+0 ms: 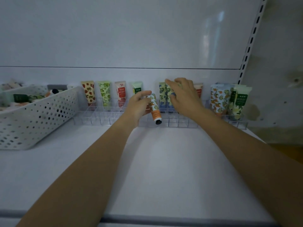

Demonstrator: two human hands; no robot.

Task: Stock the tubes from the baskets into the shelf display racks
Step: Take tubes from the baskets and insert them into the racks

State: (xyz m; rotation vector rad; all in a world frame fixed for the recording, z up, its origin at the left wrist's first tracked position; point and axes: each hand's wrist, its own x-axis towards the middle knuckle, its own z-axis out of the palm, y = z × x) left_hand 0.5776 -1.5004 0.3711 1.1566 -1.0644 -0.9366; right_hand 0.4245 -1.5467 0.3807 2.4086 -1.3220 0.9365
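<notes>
Done: several patterned tubes stand along the back row of the clear plastic divided rack (98, 115), mid-frame.
Left hand (139, 104): clasps an orange-and-white fruit-print tube (155, 108), black cap down, centre frame, over the rack.
Right hand (183, 95): pinches a racked blue-green floral tube (163, 95).
Left to do: judging by the empty front compartments, plenty; the white perforated plastic basket (41, 115) at left holds more.

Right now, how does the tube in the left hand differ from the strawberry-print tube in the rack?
The held tube, gripped by the left hand, is tilted; the strawberry tube stands in the clear rack. The held tube shows orange fruit and a black cap; the strawberry tube shows red berries on cream. Both are small tubes, cap end down.
</notes>
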